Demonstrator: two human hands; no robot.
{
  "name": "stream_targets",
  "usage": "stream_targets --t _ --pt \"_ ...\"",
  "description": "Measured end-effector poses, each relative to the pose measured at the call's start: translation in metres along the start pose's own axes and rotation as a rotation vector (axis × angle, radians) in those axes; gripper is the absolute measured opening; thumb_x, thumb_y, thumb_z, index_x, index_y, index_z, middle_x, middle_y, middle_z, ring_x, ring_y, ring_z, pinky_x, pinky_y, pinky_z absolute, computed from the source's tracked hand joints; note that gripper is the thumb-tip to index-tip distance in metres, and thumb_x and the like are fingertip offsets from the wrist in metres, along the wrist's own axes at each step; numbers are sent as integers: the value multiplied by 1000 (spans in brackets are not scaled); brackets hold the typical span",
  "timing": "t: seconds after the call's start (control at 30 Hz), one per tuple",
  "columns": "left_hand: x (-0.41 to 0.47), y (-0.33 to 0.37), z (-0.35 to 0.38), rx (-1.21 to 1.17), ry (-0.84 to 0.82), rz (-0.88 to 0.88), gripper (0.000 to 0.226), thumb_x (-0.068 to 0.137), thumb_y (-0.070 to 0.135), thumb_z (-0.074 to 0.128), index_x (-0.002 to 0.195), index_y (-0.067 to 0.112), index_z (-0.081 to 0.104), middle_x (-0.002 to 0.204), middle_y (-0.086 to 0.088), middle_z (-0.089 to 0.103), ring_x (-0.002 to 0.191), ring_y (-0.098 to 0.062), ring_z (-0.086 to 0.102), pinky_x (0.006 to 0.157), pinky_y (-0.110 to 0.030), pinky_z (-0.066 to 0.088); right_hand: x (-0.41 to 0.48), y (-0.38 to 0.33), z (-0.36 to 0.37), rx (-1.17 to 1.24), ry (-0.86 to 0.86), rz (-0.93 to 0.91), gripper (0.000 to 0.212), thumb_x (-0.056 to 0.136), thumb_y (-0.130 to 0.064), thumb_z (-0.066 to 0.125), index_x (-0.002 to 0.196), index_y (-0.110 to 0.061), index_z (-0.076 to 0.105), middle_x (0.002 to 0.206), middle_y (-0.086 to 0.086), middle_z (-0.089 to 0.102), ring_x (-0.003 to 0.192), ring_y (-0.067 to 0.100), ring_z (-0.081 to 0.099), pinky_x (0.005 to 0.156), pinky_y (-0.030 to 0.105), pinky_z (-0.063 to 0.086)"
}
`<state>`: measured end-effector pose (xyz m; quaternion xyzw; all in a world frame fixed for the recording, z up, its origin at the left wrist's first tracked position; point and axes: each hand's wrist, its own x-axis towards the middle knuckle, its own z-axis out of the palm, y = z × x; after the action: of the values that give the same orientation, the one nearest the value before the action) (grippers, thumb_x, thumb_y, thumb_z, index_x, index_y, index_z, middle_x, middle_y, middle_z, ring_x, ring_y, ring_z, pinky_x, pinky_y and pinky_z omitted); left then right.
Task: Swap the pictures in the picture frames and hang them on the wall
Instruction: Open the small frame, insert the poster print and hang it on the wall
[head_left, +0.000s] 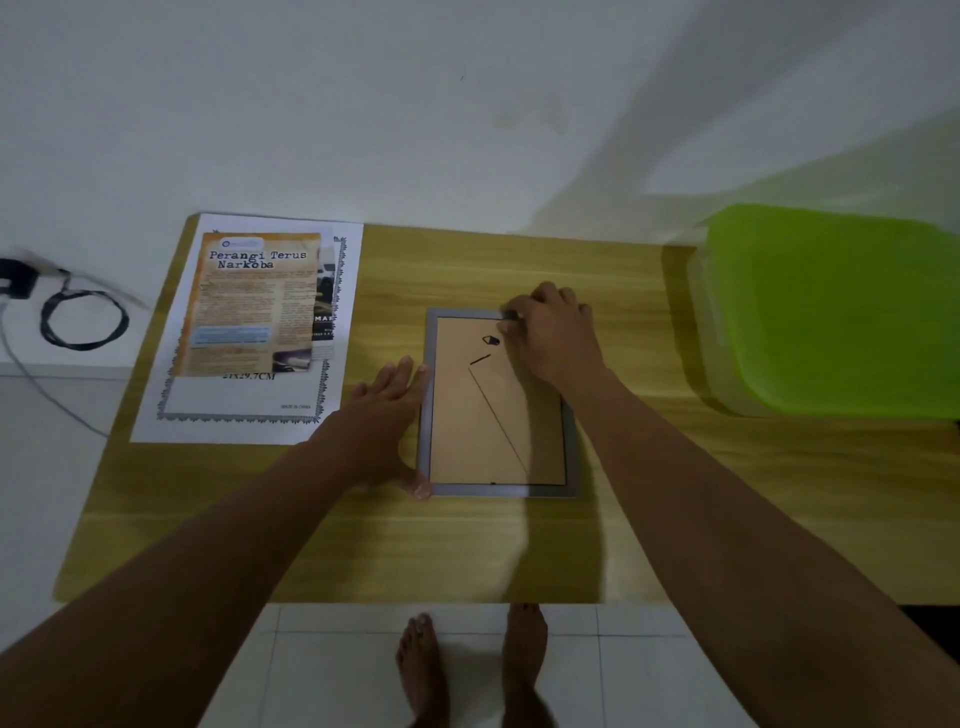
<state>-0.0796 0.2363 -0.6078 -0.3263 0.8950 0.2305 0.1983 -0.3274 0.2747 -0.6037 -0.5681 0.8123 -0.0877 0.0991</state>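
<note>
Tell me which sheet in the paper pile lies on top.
The orange poster headed "Perangi Terus Narkoba". It lies uppermost, over a dark print peeking out at its right and the white bordered sheet at the bottom.

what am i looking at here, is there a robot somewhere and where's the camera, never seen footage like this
There is no robot here. A person wears one wide-angle camera on the head, so you look down as they do; their bare feet show at the bottom. On the wooden table a frame lies face down. The left hand lies flat against its left edge. The right hand has its fingers curled at the top edge and seems to pinch a small dark clip. To the left a poster lies on a white sheet. A green bin stands at the right, and a cable coils beyond the table's left side.
</note>
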Motion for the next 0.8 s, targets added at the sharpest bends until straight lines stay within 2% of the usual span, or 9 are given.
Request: stream_targets --t 0.17,0.4,0.53,0.8 --pt "-1 0 0 -6 -14 1 147 52 64 79 149 20 -23 146 1 -35 142 -22 -26 118 -47 -2 8 7 2 73 34 -13 29 99 -40 50 115 -24 68 108 4 58 108 27 50 91 43 33" --pt "-2 1 -1 -6 -12 -11 147 54 64 80 147 21 -26 150 0 -34 142 -22 -27 120 -47 -1 15 12 2 124 26 -84 28 96 -43 55 105 -22 70 94 -1 54 97 25 52 84 39 37" --pt "-2 3 -2 -8 -14 -13 146 55 62 81 147 21 -26 151 0 -33 143 -22 -27 119 -47 -2 16 12 5 117 54 -96 29 97 -40 54 105 -18 70 93 4 58 94 27 53 80 39 39" --pt "-3 3 -2 -12 1 -7 146 55 63 80 140 23 -32 151 0 -33 142 -21 -28 117 -44 -4 18 12 5 172 54 -69 28 96 -40 57 99 -18 73 90 2 59 92 25 54 79 40 44"
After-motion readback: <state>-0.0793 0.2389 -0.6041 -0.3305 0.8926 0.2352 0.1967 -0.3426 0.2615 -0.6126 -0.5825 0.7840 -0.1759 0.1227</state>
